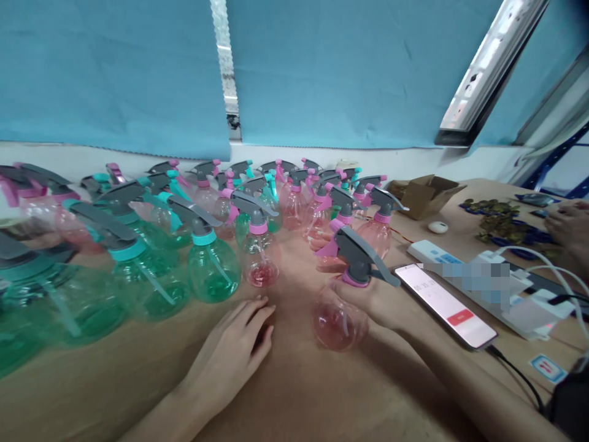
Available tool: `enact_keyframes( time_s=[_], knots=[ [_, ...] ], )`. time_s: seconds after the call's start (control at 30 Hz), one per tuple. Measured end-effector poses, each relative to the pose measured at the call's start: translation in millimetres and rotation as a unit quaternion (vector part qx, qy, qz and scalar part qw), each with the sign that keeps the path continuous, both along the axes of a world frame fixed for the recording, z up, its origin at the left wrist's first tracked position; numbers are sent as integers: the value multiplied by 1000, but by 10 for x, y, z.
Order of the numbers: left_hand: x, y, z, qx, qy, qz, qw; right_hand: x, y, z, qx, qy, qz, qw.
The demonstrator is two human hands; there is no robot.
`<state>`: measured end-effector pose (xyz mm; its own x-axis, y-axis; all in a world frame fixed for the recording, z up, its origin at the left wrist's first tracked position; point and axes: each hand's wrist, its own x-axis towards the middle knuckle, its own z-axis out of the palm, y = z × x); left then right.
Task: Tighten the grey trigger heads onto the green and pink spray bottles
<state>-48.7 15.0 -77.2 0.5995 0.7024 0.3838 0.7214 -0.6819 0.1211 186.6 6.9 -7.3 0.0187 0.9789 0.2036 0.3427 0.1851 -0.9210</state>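
Note:
My right hand is wrapped round the neck of a pink spray bottle with a grey and pink trigger head, its fingers partly hidden behind the head. My left hand rests on the wooden table, fingers loosely stretched and holding nothing. Just beyond it stands another pink spray bottle with a little red at its bottom. Beside that one, to the left, is a green spray bottle with a turquoise collar.
Many green and pink spray bottles crowd the left and back. At right lie a lit phone, a white power strip with cables, a white mouse-like object and a cardboard box. Another person's hand is at the far right.

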Motion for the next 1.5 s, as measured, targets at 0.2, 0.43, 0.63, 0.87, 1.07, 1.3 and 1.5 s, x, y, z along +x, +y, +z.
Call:
enact_keyframes(
  time_s=[0.2, 0.43, 0.63, 0.87, 1.07, 1.3, 1.5],
  knots=[
    [0, 9, -8, 2, 7, 4, 1000, 3, 7, -1, -4, 6, 14, 1000],
    [-9, 6, -8, 18, 18, -4, 1000, 22, 49, -84, 7, 13, 30, 999],
    [-10, 13, -10, 29, 18, -8, 999, 24, 44, -86, 17, 11, 22, 1000],
    [-9, 13, -3, 27, 9, -11, 1000, 13, 31, -78, 11, 11, 19, 1000],
    [-8, 8, -7, 23, 21, -10, 999, 21, 24, -93, 14, 27, 10, 999],
    [-12, 16, -13, 28, 12, -11, 999, 0, -2, -12, 6, 26, 20, 999],
    [-12, 16, -24, 29, 8, -9, 1000, -19, -14, 23, -10, 13, 13, 1000]
  ],
)
